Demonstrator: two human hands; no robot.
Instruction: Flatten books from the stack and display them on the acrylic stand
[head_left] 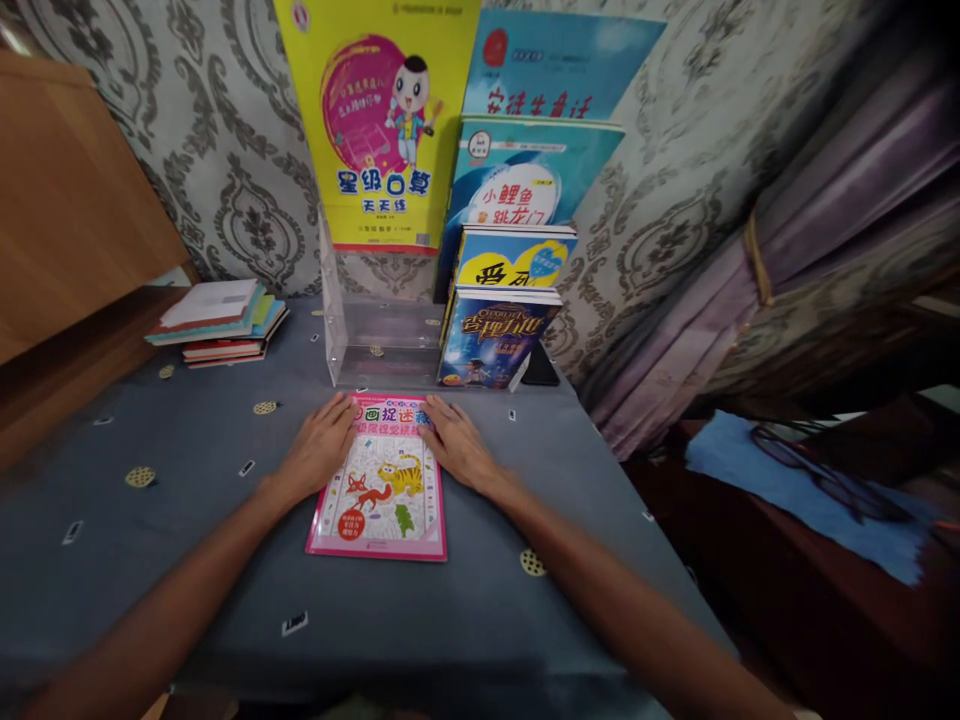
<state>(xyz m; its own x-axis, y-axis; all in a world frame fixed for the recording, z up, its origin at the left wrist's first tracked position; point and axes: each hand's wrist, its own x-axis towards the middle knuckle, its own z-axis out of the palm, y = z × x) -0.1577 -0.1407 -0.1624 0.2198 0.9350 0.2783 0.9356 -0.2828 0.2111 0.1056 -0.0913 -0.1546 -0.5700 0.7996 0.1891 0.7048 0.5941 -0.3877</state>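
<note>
A pink-bordered picture book (pixel 386 500) with a fox and a tiger on its cover lies flat on the grey-blue tablecloth. My left hand (pixel 321 445) rests over its upper left edge, fingers stretched forward. Over the upper right edge lies my right hand (pixel 459 440), its fingers extended too. Both palms face down, and the book's upper corners are partly covered. Just beyond the fingertips stands a clear acrylic book stand (pixel 386 365). Its right side holds several upright books in steps, the front one a dark blue book (pixel 499 340).
A tall yellow workbook (pixel 390 130) stands at the stand's back left. Stacked books (pixel 217 315) lie at the table's far left beside a wooden panel (pixel 67 200). A dark flat object (pixel 541 367) is behind the stand's right side. Glasses (pixel 825 470) and blue cloth (pixel 847 510) lie right of the table.
</note>
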